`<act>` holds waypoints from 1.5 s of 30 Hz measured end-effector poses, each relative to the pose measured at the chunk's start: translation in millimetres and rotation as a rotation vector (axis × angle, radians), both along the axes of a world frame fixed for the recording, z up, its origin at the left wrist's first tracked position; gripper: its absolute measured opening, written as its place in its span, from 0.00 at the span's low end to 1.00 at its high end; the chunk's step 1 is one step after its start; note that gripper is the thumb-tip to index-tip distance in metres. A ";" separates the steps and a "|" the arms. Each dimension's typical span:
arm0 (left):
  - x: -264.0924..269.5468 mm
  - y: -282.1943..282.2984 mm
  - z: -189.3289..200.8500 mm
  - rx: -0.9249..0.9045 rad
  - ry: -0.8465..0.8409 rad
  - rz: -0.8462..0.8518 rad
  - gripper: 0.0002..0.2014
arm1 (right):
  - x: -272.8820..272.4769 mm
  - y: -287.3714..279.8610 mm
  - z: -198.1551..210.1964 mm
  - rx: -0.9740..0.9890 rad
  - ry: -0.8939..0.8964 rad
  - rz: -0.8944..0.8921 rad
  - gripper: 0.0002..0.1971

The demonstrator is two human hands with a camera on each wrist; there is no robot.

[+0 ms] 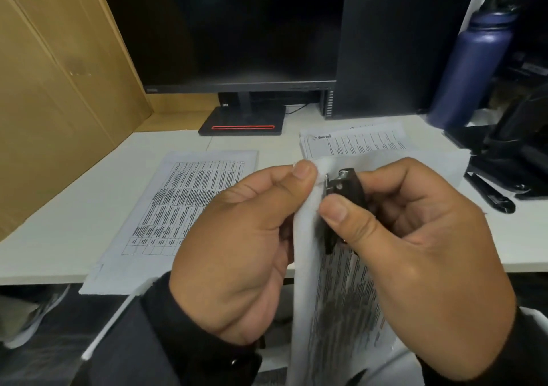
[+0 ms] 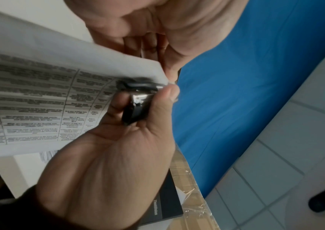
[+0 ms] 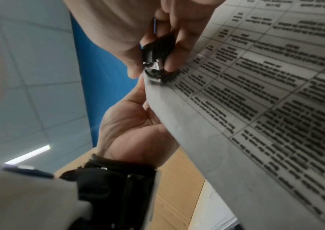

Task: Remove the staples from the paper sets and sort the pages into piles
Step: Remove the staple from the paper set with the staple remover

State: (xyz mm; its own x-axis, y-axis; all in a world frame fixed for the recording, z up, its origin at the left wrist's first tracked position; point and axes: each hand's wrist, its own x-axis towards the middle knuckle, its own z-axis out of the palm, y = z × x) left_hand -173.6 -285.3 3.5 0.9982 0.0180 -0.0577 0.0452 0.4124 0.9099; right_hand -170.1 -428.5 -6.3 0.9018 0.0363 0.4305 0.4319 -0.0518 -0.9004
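Note:
A stapled paper set [image 1: 341,296] with printed tables hangs in front of me over the desk edge. My left hand [image 1: 299,178] pinches its top corner between thumb and fingers. My right hand [image 1: 355,198] grips a black staple remover [image 1: 344,190] whose metal claws sit at that corner. The staple itself is too small to make out. In the left wrist view the staple remover [image 2: 136,107] bites the paper set [image 2: 39,93] at its corner. The right wrist view shows the staple remover [image 3: 157,51] at the edge of the paper set [image 3: 255,109], with my left hand [image 3: 137,124] below.
Two piles of printed pages lie on the white desk [image 1: 59,222]: one at left [image 1: 192,201], one at back right [image 1: 355,142]. A monitor [image 1: 225,29] and its base [image 1: 241,121] stand behind. A blue bottle [image 1: 471,62], a black pen [image 1: 489,195] and a cardboard box [image 1: 59,89] flank the desk.

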 end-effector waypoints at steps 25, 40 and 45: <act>26.2 20.7 -29.1 0.110 0.133 0.184 0.10 | 75.7 -42.1 -17.9 0.072 0.391 0.058 0.14; 39.4 61.4 -12.2 0.084 0.192 0.203 0.16 | 193.2 -88.4 14.3 -1.151 0.304 -0.287 0.11; 38.3 51.7 -14.7 0.065 0.197 0.173 0.10 | 95.9 -41.6 44.2 -0.682 -0.270 -0.068 0.07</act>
State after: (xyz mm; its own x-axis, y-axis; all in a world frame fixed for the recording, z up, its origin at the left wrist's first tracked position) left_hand -135.3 -233.6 -11.2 0.9496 0.1971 -0.2439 0.1583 0.3701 0.9154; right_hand -74.1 -470.0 37.9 0.7776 0.3230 0.5395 0.6096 -0.5973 -0.5211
